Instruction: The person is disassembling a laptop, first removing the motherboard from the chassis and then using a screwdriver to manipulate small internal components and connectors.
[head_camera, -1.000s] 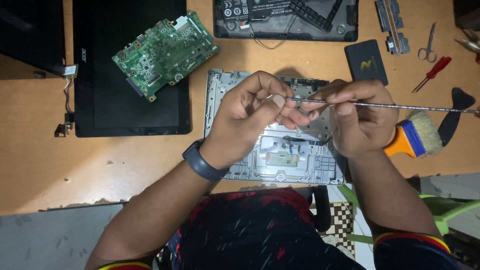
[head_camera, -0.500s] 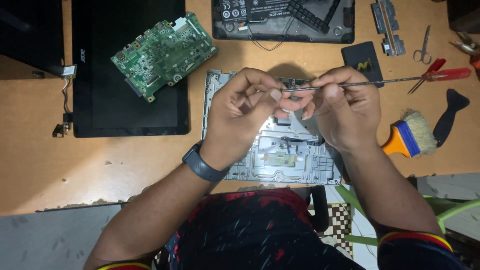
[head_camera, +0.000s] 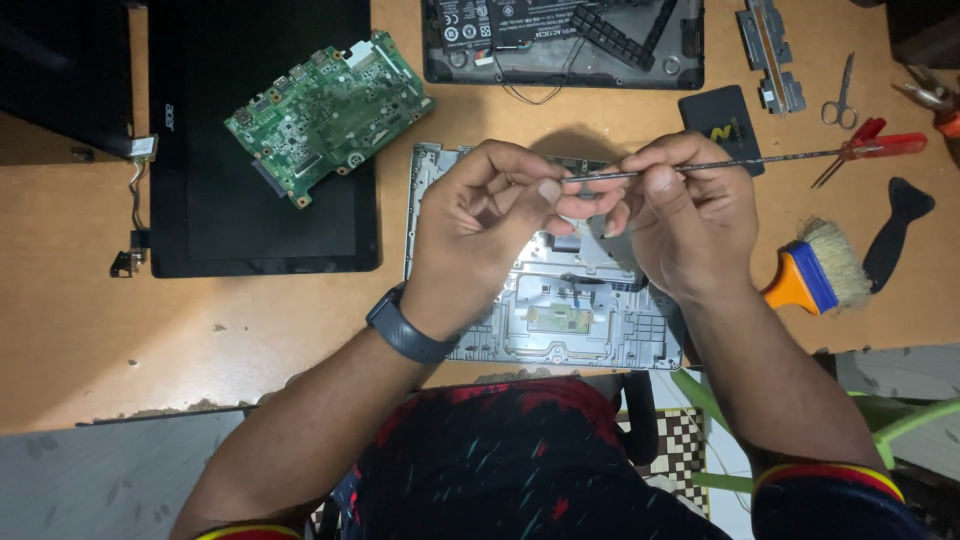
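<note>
Left hand (head_camera: 490, 215) and right hand (head_camera: 685, 215), raised together above a grey laptop palmrest frame (head_camera: 570, 320) that lies on the wooden table (head_camera: 80, 300). The right hand is closed on a long thin screwdriver (head_camera: 740, 160), pinching its metal shaft so that the tool lies nearly level, with its red handle out to the right and its tip pointing left. The left hand is curled shut, its thumb and fingertips (head_camera: 548, 190) pinched at the tip of the shaft; whether something small is held there cannot be told. A dark wristband (head_camera: 405, 328) sits on the left wrist. To the left, a green circuit board (head_camera: 325, 110) rests on a black laptop lid (head_camera: 260, 210). At the top edge lies a black base cover (head_camera: 560, 40). To the right lie a small black card (head_camera: 722, 118), scissors (head_camera: 840, 95), an orange-handled brush (head_camera: 815, 275) and a black pry tool (head_camera: 895, 230).
</note>
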